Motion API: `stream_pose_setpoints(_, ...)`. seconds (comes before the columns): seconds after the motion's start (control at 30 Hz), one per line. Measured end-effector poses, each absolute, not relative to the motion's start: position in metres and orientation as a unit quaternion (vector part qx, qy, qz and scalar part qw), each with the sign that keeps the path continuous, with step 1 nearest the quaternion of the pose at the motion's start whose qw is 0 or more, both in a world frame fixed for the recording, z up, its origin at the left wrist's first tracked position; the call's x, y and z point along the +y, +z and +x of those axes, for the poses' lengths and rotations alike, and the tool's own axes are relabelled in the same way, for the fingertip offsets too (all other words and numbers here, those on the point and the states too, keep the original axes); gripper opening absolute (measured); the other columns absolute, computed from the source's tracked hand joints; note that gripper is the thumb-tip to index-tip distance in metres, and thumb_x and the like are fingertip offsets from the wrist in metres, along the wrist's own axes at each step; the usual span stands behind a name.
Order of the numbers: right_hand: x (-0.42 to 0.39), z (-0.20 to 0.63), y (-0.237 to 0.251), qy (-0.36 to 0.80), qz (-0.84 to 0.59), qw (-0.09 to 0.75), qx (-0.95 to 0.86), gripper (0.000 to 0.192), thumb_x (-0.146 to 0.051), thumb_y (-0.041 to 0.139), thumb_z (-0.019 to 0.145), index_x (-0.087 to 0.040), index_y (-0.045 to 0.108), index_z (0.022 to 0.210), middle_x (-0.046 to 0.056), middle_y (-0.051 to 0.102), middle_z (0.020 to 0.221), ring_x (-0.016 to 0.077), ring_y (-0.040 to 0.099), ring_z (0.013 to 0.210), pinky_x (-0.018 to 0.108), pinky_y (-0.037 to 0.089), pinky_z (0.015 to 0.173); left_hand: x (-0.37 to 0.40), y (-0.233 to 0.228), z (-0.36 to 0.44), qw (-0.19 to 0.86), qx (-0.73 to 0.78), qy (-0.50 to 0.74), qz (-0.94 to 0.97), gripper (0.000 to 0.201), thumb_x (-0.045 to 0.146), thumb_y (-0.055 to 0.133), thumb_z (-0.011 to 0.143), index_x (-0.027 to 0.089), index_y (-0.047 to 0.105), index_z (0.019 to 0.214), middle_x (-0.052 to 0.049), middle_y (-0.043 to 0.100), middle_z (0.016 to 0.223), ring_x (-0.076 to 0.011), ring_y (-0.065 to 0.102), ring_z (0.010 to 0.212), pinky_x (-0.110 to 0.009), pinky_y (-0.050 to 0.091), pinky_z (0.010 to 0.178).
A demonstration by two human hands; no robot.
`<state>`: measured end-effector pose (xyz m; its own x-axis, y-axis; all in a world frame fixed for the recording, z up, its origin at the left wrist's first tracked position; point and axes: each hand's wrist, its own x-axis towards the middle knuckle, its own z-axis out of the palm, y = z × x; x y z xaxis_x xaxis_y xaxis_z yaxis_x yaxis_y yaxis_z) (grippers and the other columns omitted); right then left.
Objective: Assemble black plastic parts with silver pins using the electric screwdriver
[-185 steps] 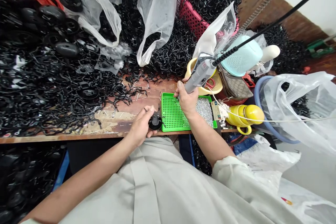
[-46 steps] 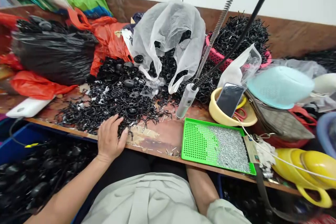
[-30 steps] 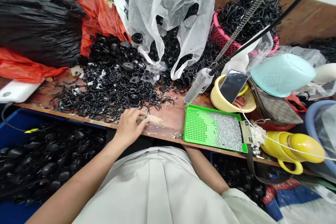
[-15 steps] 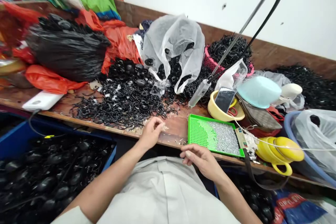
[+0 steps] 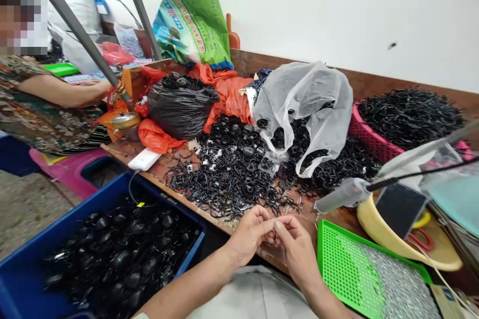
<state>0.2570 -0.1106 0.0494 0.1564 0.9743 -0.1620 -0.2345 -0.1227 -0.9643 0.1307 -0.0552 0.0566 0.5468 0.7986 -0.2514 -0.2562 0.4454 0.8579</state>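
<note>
My left hand (image 5: 249, 234) and my right hand (image 5: 295, 249) meet at the table's front edge, fingertips pinched together on something too small to make out. Just beyond them lies a heap of black plastic parts (image 5: 228, 179) with loose metal pins scattered at its near edge. To the right of my hands a green perforated tray (image 5: 348, 269) holds small silver pins (image 5: 396, 289). A grey electric screwdriver (image 5: 342, 195) hangs on its cable above the table, untouched, right of my hands.
A blue crate (image 5: 33, 259) of black round pieces (image 5: 123, 254) stands below left. Bags (image 5: 307, 99), a pink basket (image 5: 374, 144) and a yellow bowl (image 5: 377, 239) holding a phone (image 5: 398, 207) crowd the table. A co-worker (image 5: 48, 104) sits far left.
My left hand picked something from the heap's edge and drew back. My right hand came up from below the table to meet it. The screwdriver was let go earlier. The view swung left.
</note>
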Motion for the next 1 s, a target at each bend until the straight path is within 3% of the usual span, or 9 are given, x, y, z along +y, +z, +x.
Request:
stream_pose_setpoints(0.07, -0.108, 0.259, 0.043, 0.524, -0.540, 0.548, -0.366, 0.024, -0.043, 0.056, 0.090, -0.020, 0.055, 0.085, -0.002, 0.055, 0.068, 0.0115, 0.049, 0.061, 0.024, 0.042, 0.061, -0.021, 0.063, 0.112, 0.668, 0.412, 0.306, 0.538, 0.030, 0.043, 0.069, 0.074, 0.019, 0.053, 0.082, -0.001, 0.058, 0.069, -0.0150, 0.057, 0.063, -0.029, 0.047, 0.063)
stream_pose_setpoints(0.17, -0.112, 0.264, 0.027, 0.503, -0.563, 0.515, -0.405, 0.025, -0.043, 0.047, 0.094, -0.021, 0.052, 0.084, -0.001, 0.055, 0.073, 0.0134, 0.051, 0.066, 0.025, 0.043, 0.064, 0.052, 0.082, 0.058, 0.336, 0.571, 0.314, 0.681, 0.034, 0.043, 0.065, 0.077, 0.021, 0.059, 0.102, -0.008, 0.062, 0.104, -0.0239, 0.060, 0.097, -0.038, 0.046, 0.086)
stream_pose_setpoints(0.27, -0.120, 0.269, 0.010, 0.466, -0.577, 0.471, -0.478, 0.025, -0.040, 0.045, 0.095, -0.020, 0.053, 0.083, 0.002, 0.055, 0.080, 0.0151, 0.052, 0.073, 0.026, 0.044, 0.068, 0.126, 0.093, 0.001, 0.120, 0.671, 0.182, 0.708, 0.089, 0.043, 0.080, 0.056, 0.025, 0.044, 0.135, -0.015, 0.038, 0.143, -0.0400, 0.036, 0.132, -0.052, 0.033, 0.103)
stream_pose_setpoints(0.3, -0.122, 0.269, 0.005, 0.450, -0.583, 0.458, -0.498, 0.024, -0.038, 0.044, 0.095, -0.020, 0.054, 0.083, 0.002, 0.055, 0.082, 0.0157, 0.053, 0.076, 0.026, 0.043, 0.070, 0.145, 0.093, -0.011, 0.112, 0.680, 0.126, 0.714, 0.102, 0.043, 0.084, 0.049, 0.028, 0.039, 0.139, -0.015, 0.031, 0.149, -0.0432, 0.030, 0.135, -0.055, 0.031, 0.104)
stream_pose_setpoints(0.4, -0.125, 0.267, -0.002, 0.410, -0.605, 0.430, -0.530, 0.022, -0.035, 0.043, 0.095, -0.019, 0.055, 0.085, 0.003, 0.056, 0.084, 0.0168, 0.053, 0.080, 0.027, 0.042, 0.074, 0.180, 0.082, -0.021, 0.147, 0.644, 0.053, 0.749, 0.113, 0.037, 0.086, 0.040, 0.031, 0.036, 0.141, -0.013, 0.037, 0.145, -0.0415, 0.036, 0.132, -0.050, 0.035, 0.104)
stream_pose_setpoints(0.57, -0.121, 0.265, -0.002, 0.392, -0.624, 0.418, -0.532, 0.020, -0.032, 0.042, 0.096, -0.019, 0.054, 0.085, 0.003, 0.056, 0.083, 0.0160, 0.053, 0.078, 0.026, 0.041, 0.071, 0.189, 0.053, 0.013, 0.115, 0.649, 0.113, 0.744, 0.092, 0.024, 0.072, 0.057, 0.025, 0.035, 0.141, -0.015, 0.041, 0.134, -0.0384, 0.044, 0.124, -0.049, 0.039, 0.100)
stream_pose_setpoints(0.67, -0.119, 0.265, -0.002, 0.388, -0.630, 0.413, -0.531, 0.018, -0.030, 0.043, 0.095, -0.019, 0.053, 0.084, 0.002, 0.055, 0.082, 0.0155, 0.052, 0.076, 0.026, 0.041, 0.070, 0.189, 0.040, 0.022, 0.105, 0.655, 0.178, 0.726, 0.076, 0.021, 0.068, 0.061, 0.023, 0.043, 0.133, -0.015, 0.044, 0.126, -0.0361, 0.049, 0.117, -0.048, 0.042, 0.096)
stream_pose_setpoints(0.83, -0.117, 0.267, 0.001, 0.382, -0.640, 0.407, -0.528, 0.017, -0.029, 0.044, 0.094, -0.019, 0.052, 0.083, 0.003, 0.056, 0.082, 0.0147, 0.052, 0.074, 0.025, 0.041, 0.068, 0.194, 0.037, 0.018, 0.140, 0.624, 0.298, 0.709, 0.043, 0.018, 0.062, 0.064, 0.018, 0.054, 0.107, -0.007, 0.054, 0.101, -0.0251, 0.057, 0.099, -0.037, 0.047, 0.090)
stream_pose_setpoints(1.0, -0.117, 0.266, -0.002, 0.369, -0.647, 0.411, -0.526, 0.017, -0.029, 0.045, 0.094, -0.019, 0.051, 0.081, 0.001, 0.053, 0.077, 0.0128, 0.050, 0.067, 0.024, 0.041, 0.062, 0.188, 0.056, 0.054, 0.191, 0.556, 0.351, 0.729, 0.033, 0.019, 0.059, 0.068, 0.019, 0.053, 0.100, 0.000, 0.059, 0.086, -0.0171, 0.059, 0.081, -0.028, 0.049, 0.075)
